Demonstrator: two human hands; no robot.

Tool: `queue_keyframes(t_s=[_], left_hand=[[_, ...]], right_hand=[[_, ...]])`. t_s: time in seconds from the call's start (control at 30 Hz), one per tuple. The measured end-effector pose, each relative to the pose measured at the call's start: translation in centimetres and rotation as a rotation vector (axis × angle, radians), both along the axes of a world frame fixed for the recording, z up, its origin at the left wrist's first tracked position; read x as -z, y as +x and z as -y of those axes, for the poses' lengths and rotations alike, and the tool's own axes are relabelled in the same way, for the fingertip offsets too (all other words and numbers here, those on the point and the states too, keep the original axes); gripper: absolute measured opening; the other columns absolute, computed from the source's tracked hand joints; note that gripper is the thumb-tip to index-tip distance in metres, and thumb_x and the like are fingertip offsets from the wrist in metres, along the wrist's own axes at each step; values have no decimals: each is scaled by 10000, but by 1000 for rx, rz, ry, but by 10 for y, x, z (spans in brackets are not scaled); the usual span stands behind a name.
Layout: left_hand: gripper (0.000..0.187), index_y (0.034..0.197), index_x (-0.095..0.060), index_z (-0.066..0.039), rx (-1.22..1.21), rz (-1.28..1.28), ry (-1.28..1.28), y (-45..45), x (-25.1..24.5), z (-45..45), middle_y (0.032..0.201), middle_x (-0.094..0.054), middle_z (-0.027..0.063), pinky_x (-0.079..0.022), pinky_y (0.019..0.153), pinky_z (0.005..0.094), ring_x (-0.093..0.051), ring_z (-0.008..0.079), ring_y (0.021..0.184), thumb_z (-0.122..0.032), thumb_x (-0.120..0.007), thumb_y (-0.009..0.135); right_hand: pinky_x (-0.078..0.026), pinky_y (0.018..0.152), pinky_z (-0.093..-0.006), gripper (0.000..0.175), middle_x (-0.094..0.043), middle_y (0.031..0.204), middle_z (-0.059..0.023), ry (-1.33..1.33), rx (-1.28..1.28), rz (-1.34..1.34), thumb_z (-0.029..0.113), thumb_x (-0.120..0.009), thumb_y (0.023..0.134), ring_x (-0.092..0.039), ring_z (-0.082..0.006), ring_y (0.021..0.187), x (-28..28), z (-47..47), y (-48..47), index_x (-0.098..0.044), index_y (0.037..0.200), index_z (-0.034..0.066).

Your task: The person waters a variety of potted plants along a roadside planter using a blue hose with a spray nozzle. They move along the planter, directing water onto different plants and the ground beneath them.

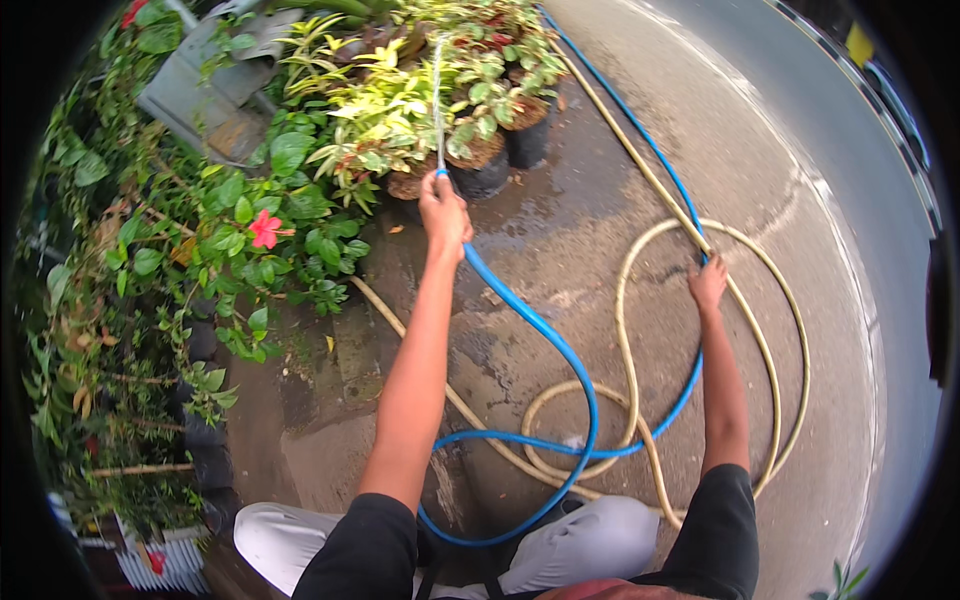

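My left hand (445, 217) is closed around the end of a blue garden hose (529, 311), and a stream of water (438, 105) shoots from its mouth over the potted plants. To the right, my right hand (707, 282) is at the place where the blue hose and a beige hose (626, 322) run side by side; its fingers are partly hidden, so whether it grips either hose is unclear. The beige hose lies in wide loops on the pavement, crossed by the blue one near my knees.
Variegated plants in black pots (527, 142) stand ahead on wet pavement. Leafy shrubs with a red hibiscus flower (265, 229) line the left, beside a grey metal panel (214, 90). A road (832, 97) curves along the right.
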State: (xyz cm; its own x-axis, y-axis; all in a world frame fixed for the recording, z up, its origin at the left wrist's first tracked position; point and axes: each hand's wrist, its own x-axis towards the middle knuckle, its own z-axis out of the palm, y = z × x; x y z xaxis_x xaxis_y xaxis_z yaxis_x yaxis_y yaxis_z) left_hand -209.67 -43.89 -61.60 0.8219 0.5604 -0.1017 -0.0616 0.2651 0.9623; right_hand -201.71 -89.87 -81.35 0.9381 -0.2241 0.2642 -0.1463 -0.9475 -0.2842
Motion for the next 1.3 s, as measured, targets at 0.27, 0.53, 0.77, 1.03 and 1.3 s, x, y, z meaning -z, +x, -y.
queue_keyframes(t_s=[0.27,0.53,0.77,1.03,1.3], left_hand=[[201,1122,-403,-142,-23,-34,56,-21,-15,-11,518,-363,-21,-196,255,235,-270,58,298,-279,-358,982],[176,1082,-394,-137,-10,14,62,-27,-29,-7,525,-350,-31,-187,259,217,-256,44,305,-277,-347,985],[193,1098,-401,-140,2,55,63,-43,-46,-8,521,-365,-19,-197,248,226,-275,53,294,-287,-369,976],[211,1128,-391,-130,68,112,15,-43,-57,3,526,-376,-10,-205,244,229,-292,59,298,-277,-362,979],[247,1164,-377,-131,117,173,-41,-29,-54,20,534,-363,-12,-198,251,232,-281,59,306,-289,-369,974]], right_hand=[[-249,1023,-583,772,-455,1307,-183,-30,151,-503,357,-661,738,-394,-358,1245,24,25,77,-308,1369,84],[-299,959,-585,337,-553,1181,-140,-124,78,-436,170,-501,834,-486,-322,1143,30,34,69,-532,1159,85],[-359,894,-504,355,-534,1133,-142,-193,-176,-208,121,-526,801,-474,-327,1100,-8,-41,-28,-548,1154,96],[-352,892,-468,371,-595,1017,-136,-24,-107,-321,129,-660,763,-523,-317,1023,-55,37,-224,-612,1131,142],[-337,908,-468,342,-598,946,-103,-107,341,-398,126,-740,672,-533,-290,992,-116,127,-522,-676,1006,96]])
